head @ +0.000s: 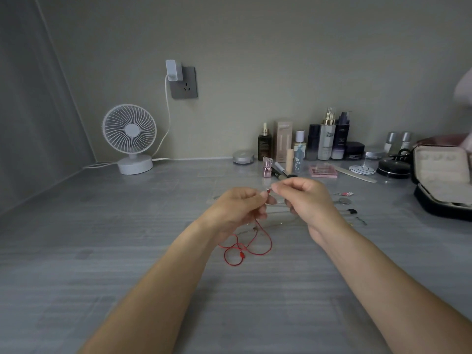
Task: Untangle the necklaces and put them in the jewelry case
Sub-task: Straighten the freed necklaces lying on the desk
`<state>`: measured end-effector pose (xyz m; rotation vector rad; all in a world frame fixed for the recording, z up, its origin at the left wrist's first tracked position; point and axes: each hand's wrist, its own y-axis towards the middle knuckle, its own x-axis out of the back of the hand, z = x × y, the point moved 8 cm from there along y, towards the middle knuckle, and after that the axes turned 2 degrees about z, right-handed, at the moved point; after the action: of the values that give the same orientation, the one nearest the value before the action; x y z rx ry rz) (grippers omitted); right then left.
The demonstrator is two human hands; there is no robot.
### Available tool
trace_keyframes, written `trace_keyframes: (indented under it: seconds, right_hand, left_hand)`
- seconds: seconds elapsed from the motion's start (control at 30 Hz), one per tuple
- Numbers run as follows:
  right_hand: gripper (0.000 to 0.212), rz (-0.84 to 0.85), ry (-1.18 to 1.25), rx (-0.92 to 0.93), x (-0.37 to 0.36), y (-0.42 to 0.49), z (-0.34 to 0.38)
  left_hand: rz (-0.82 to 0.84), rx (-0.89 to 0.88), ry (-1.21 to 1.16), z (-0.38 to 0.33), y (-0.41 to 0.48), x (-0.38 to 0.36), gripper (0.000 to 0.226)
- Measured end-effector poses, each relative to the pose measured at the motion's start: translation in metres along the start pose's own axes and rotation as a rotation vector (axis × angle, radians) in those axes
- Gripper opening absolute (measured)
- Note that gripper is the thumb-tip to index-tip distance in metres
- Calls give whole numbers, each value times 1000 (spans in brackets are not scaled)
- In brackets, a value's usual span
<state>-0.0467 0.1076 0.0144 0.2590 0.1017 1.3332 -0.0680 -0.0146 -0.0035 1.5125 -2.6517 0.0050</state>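
grey table (102, 251) is spread across the near field. open jewelry case (439, 180) is seen at far right, well apart from the hands. left hand (237, 210) and right hand (306, 203) are held together mid-table, fingertips pinched on red cord necklace (255, 241), whose loops are trailed onto the table below.

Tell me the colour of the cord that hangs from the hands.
The cord is red, seen clearly in the head view, looping onto the grey table.
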Motion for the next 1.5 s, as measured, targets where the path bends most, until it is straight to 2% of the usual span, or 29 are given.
trace_keyframes:
  seconds: [0.1,0.23,0.33,0.43,0.53,0.7,0.93,1.1,1.2,1.3,1.33,1.4,1.43,1.5]
  right_hand:
    - [11,-54,-42,-86,9,5,-6]
    - [11,-29,-160,-212,19,14,-10]
    - [10,-16,-258,-205,39,15,-6]
    - [20,-37,-378,-178,68,7,-9]
    - [15,-91,-448,-237,103,-4,-24]
    - [16,-121,-528,-359,145,-17,-47]
    - [26,-18,-833,-382,158,-21,-48]
    - [23,55,-985,-407,159,-18,-44]
    - [16,48,-1051,-304,155,-14,-40]
    - [17,123,-950,-86,127,-14,-31]
    - [18,196,-937,-23,112,-16,-28]
    - [24,344,-988,90,81,-19,-27]
    - [27,397,-1022,126,68,-19,-29]
    - [25,443,-1083,182,49,-18,-32]
  left_hand:
    - [-43,14,-6,0,-1,11,25]
    - [-68,27,-64,-5,-4,21,25]
    - [-89,-16,-62,-12,-7,29,24]
    - [-105,-36,17,-17,-8,32,23]
    - [-91,-9,101,-16,-9,33,24]
    - [-22,168,302,-4,-15,40,24]
    - [245,513,699,21,-36,40,28]
    - [274,624,827,28,-41,41,33]
    - [238,671,913,27,-45,48,40]
    - [14,548,1050,16,-31,66,46]
    - [-92,434,1070,9,-22,68,44]
    - [-256,130,964,-6,-10,56,30]
    - [-277,-10,904,-13,-7,42,22]
    - [-180,-163,841,-14,-3,3,14]
